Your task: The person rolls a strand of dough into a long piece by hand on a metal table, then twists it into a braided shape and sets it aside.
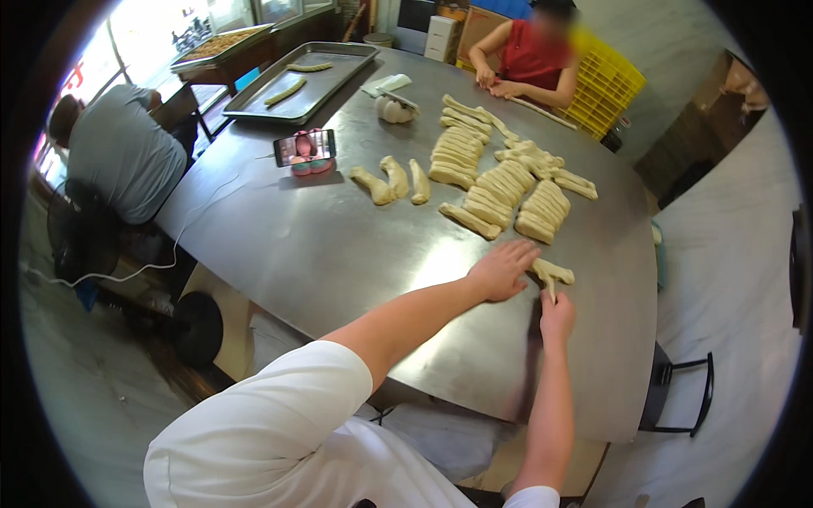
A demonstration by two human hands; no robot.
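Note:
On the steel table (373,254), a small piece of dough (555,272) lies close in front of me. My right hand (556,318) pinches a narrow end of it that points toward me. My left hand (504,269) rests flat at the dough's left side, fingers stretched out and partly over it. Beyond my hands sit rows of cut dough strips (500,193) pressed side by side. A looser heap of dough (529,156) lies behind them. Left of the rows are several separate dough pieces (391,181).
A phone (304,148) stands propped at the table's left, near a white cable (182,229). Farther back, a metal tray (339,57) holds two twisted dough sticks. Across the table, a person in red (535,55) handles a dough strip. Another person (127,152) bends at the left.

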